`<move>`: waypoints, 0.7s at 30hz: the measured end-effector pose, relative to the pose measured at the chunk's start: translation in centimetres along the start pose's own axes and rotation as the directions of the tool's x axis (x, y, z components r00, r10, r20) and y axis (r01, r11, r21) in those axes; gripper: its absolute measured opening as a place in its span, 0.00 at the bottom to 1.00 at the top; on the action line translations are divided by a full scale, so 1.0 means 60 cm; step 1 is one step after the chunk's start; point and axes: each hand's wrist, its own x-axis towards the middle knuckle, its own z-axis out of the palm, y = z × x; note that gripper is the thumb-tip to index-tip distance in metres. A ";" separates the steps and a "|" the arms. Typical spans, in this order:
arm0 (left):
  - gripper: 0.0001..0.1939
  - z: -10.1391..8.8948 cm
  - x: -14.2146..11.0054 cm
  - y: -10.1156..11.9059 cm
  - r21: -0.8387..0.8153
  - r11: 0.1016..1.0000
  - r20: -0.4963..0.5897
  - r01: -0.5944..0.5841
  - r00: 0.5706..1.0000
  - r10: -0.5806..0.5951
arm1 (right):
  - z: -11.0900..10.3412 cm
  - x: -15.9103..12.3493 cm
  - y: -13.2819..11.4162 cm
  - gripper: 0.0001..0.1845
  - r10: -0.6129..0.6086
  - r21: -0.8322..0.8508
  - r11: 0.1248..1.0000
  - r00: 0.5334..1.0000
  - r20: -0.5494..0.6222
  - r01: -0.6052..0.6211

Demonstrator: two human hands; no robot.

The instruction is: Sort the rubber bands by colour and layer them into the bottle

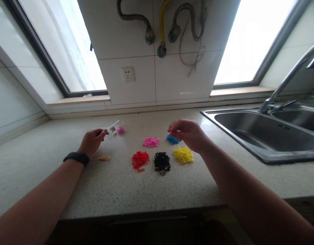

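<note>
On the left, my left hand [92, 140], with a dark band [77, 158] at its wrist, pinches the edge of a clear plastic bag [112, 130]. A round pink piece [120, 129] shows at the bag's far end. My right hand [186, 132] hovers over a pile of small blue pieces [172, 139], fingertips pressed together; what they hold, if anything, is too small to make out. Nearby lie piles of small pink [151, 142], red [140, 159], black [162, 161] and yellow pieces [183, 155]. A few mixed yellow and red pieces [105, 158] rest beside my left wrist.
The speckled countertop [116, 190] ends at a front edge near me. A steel sink [248, 132] with a faucet [271, 102] is set in at right. Behind stands a tiled wall with a socket [128, 74], hoses [136, 17] and two bright windows.
</note>
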 end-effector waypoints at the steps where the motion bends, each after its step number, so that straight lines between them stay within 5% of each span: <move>1: 0.23 0.000 0.001 -0.008 0.019 1.000 0.016 0.007 1.000 -0.007 | 0.002 0.000 -0.002 0.14 -0.014 0.001 1.000 1.000 0.001 0.014; 15: 0.26 0.010 0.005 -0.029 0.100 0.995 0.135 0.023 0.990 -0.037 | 0.010 -0.002 -0.009 0.13 -0.062 0.032 0.998 0.998 0.032 0.061; 21: 0.27 0.014 0.008 -0.035 0.103 0.995 0.150 0.013 0.988 -0.029 | 0.017 -0.002 0.011 0.13 0.002 -0.163 0.987 0.998 0.062 0.008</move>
